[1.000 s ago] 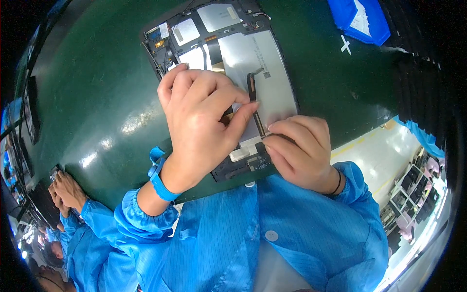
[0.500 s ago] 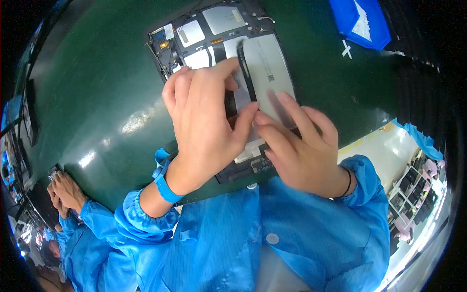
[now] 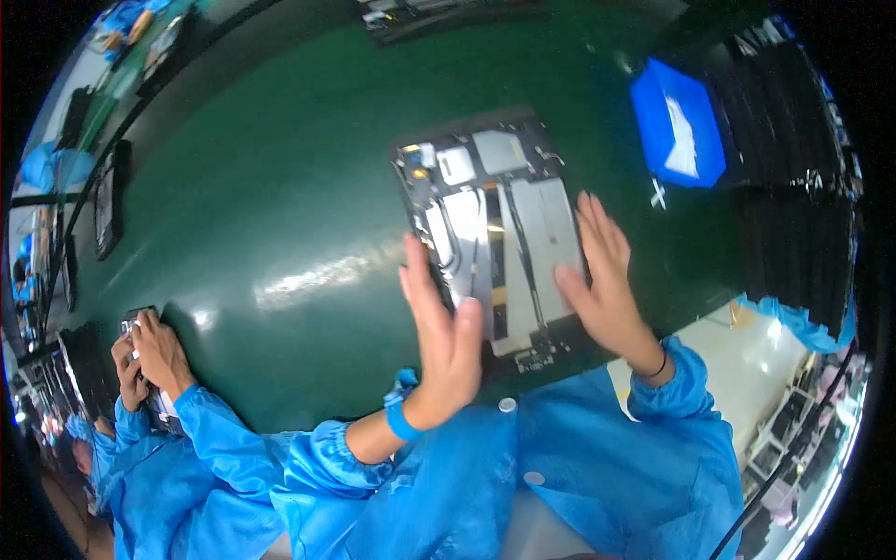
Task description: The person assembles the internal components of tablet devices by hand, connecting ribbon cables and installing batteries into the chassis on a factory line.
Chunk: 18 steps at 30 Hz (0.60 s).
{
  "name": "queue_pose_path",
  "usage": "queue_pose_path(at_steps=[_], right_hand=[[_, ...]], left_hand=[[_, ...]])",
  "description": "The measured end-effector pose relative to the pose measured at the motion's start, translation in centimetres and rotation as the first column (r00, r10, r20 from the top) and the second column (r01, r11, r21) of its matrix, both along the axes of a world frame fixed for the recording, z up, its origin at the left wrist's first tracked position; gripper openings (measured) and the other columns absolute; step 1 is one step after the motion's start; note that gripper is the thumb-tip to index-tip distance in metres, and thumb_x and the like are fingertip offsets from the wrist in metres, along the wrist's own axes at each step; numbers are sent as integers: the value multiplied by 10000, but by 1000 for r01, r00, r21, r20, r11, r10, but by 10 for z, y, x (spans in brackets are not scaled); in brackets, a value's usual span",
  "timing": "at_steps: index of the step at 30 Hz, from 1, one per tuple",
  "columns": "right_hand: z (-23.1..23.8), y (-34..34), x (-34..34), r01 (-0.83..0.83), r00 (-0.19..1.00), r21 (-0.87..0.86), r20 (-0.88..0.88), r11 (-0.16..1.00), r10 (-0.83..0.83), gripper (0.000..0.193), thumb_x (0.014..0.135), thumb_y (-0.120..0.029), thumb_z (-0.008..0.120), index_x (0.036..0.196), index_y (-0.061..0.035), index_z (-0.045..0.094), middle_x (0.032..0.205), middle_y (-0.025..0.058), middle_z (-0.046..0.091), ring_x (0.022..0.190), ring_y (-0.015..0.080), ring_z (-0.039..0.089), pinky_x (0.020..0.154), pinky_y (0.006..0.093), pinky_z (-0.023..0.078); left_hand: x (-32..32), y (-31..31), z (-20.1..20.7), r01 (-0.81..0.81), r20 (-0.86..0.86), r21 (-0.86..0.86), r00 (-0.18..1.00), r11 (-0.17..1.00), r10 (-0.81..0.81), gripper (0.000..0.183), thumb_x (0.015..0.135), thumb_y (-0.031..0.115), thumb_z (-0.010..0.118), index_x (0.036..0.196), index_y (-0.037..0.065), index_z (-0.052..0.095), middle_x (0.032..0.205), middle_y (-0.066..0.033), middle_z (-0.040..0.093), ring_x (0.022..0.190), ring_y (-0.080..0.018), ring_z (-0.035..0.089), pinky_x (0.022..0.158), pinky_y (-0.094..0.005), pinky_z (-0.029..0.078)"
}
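Both long edges of the opened tablet (image 3: pixel 497 247) have a hand beside them: our left hand (image 3: pixel 446 350) along the left one, our right hand (image 3: pixel 611 289) along the right, and the tablet lies between them, innards uppermost, on the green tabletop (image 3: pixel 280 177) just in front of our body. Its long axis runs away from us, the far end leaning a little to our left, so from our left fingers it lies to the right, and from our right fingers to the left. Look at the grip, or rather the lack of one: our left fingers are straight and close together, thumb apart and crossing the lower left corner in this view; our right fingers are loosely parted, thumb out over the flat silver battery (image 3: pixel 549 224). Nothing is pinched on either side! Are we touching the frame? Blur and the overhead angle keep us from telling, and neither hand is clearly nearer. Left of that battery runs a black cable strip (image 3: pixel 524 252), clear of both thumbs. Off to the right, well apart, we have a blue bin (image 3: pixel 651 131) with white contents (image 3: pixel 682 140), a small white cross-shaped piece (image 3: pixel 658 194) just beside it.
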State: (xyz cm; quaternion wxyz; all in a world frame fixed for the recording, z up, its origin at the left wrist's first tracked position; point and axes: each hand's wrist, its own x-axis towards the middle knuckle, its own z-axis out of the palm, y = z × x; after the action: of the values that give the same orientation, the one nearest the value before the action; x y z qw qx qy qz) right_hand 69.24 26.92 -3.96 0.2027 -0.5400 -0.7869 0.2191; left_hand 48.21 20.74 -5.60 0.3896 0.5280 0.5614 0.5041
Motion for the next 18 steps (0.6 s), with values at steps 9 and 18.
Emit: queue_pose_path(at_steps=[9,18], right_hand=[[19,122,-131,-289,528,-440,-814,850,-242,562,947,-115,547,1446,21,328,1325,172,533,1174,217,543,985,330,436],[-16,292,-327,-156,928,-294,-370,943,39,551,924,-388,537,1304,10,521,1289,250,557,1207,372,534,986,401,427]], left_hand=[[-86,77,26,-516,318,393,853,761,414,573,981,205,440,1471,-38,270,1518,-211,309,1428,-309,272,1185,-411,155],[-71,92,-15,9,-296,515,940,857,168,544,778,-38,619,1300,-1,472,1249,-172,570,1169,-365,522,1020,-444,391]])
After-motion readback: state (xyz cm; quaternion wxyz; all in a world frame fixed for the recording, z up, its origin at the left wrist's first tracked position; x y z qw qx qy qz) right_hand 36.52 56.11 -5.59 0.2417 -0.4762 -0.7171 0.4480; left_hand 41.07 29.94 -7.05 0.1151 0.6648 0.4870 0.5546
